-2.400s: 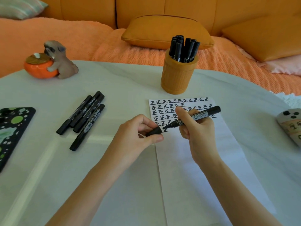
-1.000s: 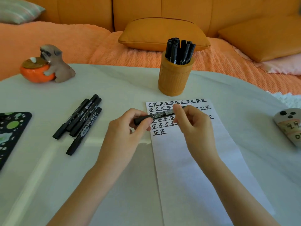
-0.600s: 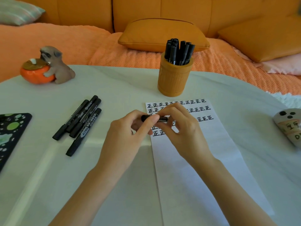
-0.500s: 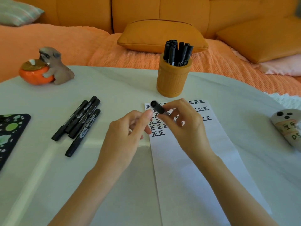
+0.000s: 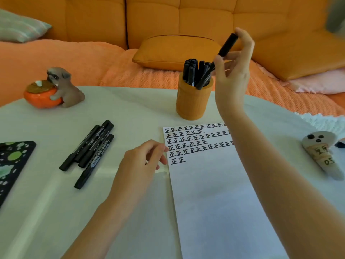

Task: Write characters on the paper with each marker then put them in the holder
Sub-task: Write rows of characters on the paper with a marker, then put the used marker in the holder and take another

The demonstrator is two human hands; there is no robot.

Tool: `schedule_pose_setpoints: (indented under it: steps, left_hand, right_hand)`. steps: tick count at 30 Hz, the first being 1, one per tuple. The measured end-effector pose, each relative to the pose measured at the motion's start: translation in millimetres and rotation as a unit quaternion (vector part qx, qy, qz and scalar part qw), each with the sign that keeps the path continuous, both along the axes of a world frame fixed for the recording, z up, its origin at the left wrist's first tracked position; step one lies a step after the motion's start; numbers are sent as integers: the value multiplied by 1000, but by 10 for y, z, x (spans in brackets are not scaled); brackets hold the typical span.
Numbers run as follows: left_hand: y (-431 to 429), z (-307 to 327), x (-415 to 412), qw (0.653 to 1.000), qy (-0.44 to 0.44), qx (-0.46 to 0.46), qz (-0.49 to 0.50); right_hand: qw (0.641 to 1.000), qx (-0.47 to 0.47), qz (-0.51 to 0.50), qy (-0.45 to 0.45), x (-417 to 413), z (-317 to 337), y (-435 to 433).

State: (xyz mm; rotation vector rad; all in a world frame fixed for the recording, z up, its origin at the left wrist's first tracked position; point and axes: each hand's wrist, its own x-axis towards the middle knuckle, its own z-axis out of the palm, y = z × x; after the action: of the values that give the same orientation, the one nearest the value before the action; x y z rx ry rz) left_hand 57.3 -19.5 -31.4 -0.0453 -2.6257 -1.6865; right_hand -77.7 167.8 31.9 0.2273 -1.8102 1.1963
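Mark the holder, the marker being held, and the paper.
holder (image 5: 192, 103): head view, bare front wall below the rim.
held marker (image 5: 228, 44): head view, upper barrel near its top end.
paper (image 5: 214, 202): head view, blank area below the writing.

At upper right of the frame, the right hand (image 5: 232, 71) is holding a capped black marker (image 5: 226, 46) tilted over the holder (image 5: 193, 101); the left hand (image 5: 141, 159) is resting loosely beside the paper (image 5: 214, 202) at centre.

Holder (image 5: 192, 103) behind paper (image 5: 209, 193), four loose markers (image 5: 89, 152) left of paper, on table (image 5: 130, 113).
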Motion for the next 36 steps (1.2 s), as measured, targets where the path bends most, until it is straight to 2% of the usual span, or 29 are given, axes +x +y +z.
schedule_pose_setpoints:
  steps: [4,15,18,21,23,26,29,32,36]
  left_hand:
    - [7,1,0,1000,-2,-9,-1]
    - [-85,-20,-34,999,3,-45,20]
    - [-115,-25,-43,997,9,-61,37]
    - [-155,-33,-50,993,19,-106,54]
    - [-212,-40,-49,982,39,-167,77]
    - [-341,-35,-62,957,61,-259,115]
    - [-466,-24,-73,928,27,-342,142]
    - [-519,-15,-56,914,-6,-376,152]
    - [-509,-29,-45,910,-39,-387,145]
  right_hand:
    - [999,34,-1,-10,-169,-14,11]
    - [967,170,-24,-187,-274,-385,24]
    - [962,181,-39,-200,-226,-417,20]
    - [973,157,-31,-167,-63,-438,-43]
    - [979,131,-11,-156,128,-476,-97]
    - [973,131,31,-190,523,-580,-196]
    - [963,120,75,-228,917,-704,-279]
    - [951,68,113,-281,1182,-783,-308]
    - [946,22,133,-296,1309,-769,-292]
